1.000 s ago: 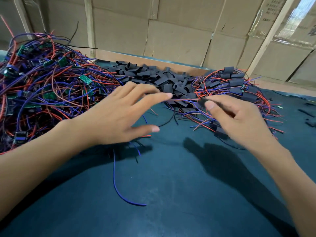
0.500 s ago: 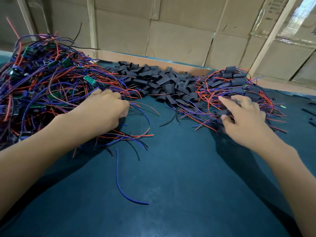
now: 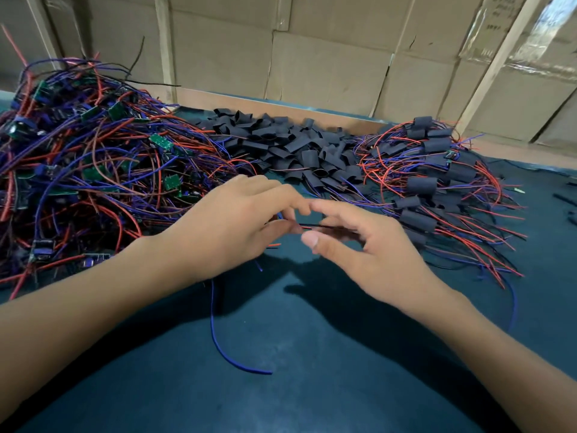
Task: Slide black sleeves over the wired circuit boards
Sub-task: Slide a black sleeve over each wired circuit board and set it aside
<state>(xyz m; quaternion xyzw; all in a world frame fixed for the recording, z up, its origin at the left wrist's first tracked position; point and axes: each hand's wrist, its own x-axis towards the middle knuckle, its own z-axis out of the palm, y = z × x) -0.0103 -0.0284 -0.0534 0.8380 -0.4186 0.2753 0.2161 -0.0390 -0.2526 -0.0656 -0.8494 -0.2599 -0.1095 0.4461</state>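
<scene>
My left hand (image 3: 237,226) and my right hand (image 3: 374,254) meet above the middle of the dark green table (image 3: 281,385). The left hand pinches the red and blue wires of a wired circuit board (image 3: 288,225); the board itself is hidden under the palm. One blue wire (image 3: 218,339) trails from it toward me across the table. The right hand's thumb and curled fingers hold a flat black sleeve (image 3: 331,228), seen edge-on, its end touching the wire tips.
A big tangle of unsleeved boards (image 3: 93,157) fills the left. Loose black sleeves (image 3: 290,145) are heaped at the back centre. Several sleeved boards (image 3: 437,189) lie at the right. Cardboard walls (image 3: 327,57) stand behind a wooden rim.
The left hand drew a wired board out of the left tangle, and the right hand lifted a sleeve from the heap. Both moved inward and now meet at the centre.
</scene>
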